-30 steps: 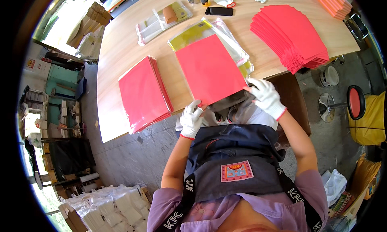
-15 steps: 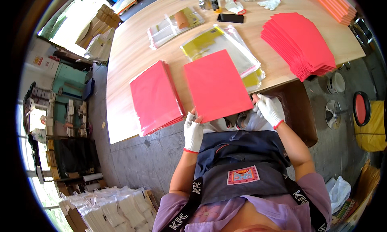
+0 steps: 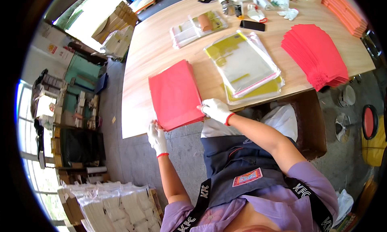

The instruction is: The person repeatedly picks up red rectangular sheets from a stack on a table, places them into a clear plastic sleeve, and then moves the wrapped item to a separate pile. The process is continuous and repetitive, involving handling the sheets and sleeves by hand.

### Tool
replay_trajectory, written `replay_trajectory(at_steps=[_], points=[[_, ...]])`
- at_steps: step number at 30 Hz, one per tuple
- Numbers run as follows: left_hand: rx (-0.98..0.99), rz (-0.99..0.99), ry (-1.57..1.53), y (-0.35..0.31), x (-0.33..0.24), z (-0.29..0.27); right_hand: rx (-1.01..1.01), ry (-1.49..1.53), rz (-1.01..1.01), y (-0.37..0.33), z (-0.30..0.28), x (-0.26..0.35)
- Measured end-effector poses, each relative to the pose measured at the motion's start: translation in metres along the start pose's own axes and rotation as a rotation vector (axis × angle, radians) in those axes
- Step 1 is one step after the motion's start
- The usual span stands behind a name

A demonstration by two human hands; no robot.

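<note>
A flat red sheet (image 3: 174, 95) lies over the stack of red sheets at the table's left front, its near edge reaching the table edge. My left hand (image 3: 156, 138), in a white glove with bare fingertips, pinches its near left corner. At its near right corner my right hand (image 3: 217, 110), gloved the same way, has its fingers closed on the sheet's edge. Right of the stack lies a pile of clear plastic bags (image 3: 250, 66) with yellow-green bands. A fanned stack of red sheets (image 3: 314, 54) rests at the table's right.
Farther back on the wooden table (image 3: 141, 70) are more clear bags (image 3: 199, 28), a black phone (image 3: 252, 26), a bottle (image 3: 238, 8), a can (image 3: 227, 7) and a white glove (image 3: 288, 14). Orange-red bundles (image 3: 344, 10) sit far right. A brown box (image 3: 312, 123) stands below the front edge.
Both hands have carried the red sheet left from over the clear bags onto the red stack. My right arm now reaches across my front. The view has shifted a little.
</note>
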State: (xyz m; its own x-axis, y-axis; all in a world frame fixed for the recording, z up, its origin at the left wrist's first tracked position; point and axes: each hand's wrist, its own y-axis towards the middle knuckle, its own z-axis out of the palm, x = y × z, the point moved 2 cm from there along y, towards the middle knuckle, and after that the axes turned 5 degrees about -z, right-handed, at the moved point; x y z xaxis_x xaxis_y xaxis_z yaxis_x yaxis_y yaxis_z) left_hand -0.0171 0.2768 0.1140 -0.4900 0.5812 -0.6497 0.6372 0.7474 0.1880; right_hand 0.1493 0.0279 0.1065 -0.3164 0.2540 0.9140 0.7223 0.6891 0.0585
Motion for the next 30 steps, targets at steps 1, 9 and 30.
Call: replay_trajectory(at_steps=[1,9,30], points=[[-0.009,0.027,0.029,-0.004,0.013,0.01,0.008,-0.005,0.06,-0.004,-0.003,0.004],[-0.404,0.158,-0.475,-0.041,0.004,0.011,-0.516,0.446,-0.076,-0.126,-0.153,-0.061],[0.466,0.755,0.308,-0.08,-0.259,0.197,-1.224,0.884,0.206,-0.234,-0.486,-0.134]])
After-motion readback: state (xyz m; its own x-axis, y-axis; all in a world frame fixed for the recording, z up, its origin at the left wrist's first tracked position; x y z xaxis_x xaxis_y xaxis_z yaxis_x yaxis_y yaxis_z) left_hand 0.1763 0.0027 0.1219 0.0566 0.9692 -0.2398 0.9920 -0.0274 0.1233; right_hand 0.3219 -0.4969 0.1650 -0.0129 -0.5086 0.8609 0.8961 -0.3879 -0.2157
